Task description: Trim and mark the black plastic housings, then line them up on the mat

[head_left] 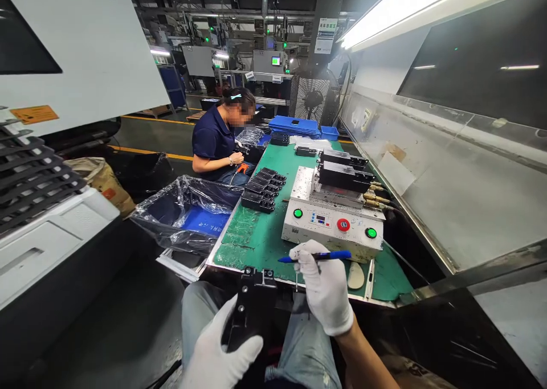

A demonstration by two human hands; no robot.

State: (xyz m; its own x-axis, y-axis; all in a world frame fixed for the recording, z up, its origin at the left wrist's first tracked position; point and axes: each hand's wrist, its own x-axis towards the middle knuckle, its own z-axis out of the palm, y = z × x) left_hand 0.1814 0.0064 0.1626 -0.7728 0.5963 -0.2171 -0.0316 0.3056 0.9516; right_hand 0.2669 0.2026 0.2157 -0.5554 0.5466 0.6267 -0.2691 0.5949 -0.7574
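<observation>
My left hand (217,349), in a white glove, is closed around a black plastic housing (256,303) held over my lap. Metal-looking inserts show at the housing's top end and along its left side. My gloved right hand (327,289) grips a blue marker pen (329,256) above the front edge of the green bench. The pen lies nearly level, its narrow end pointing left, apart from the housing. Just beyond my right hand stands a white control box (329,235) with green and red buttons; a black part (344,175) rests on its fixture.
Black parts (262,189) lie in a row on the green mat (239,246). A plastic-lined blue bin (209,218) stands left of the bench. Farther back, a co-worker (213,141) sits bent over the bench's left side. A slanted machine panel (448,189) borders the right.
</observation>
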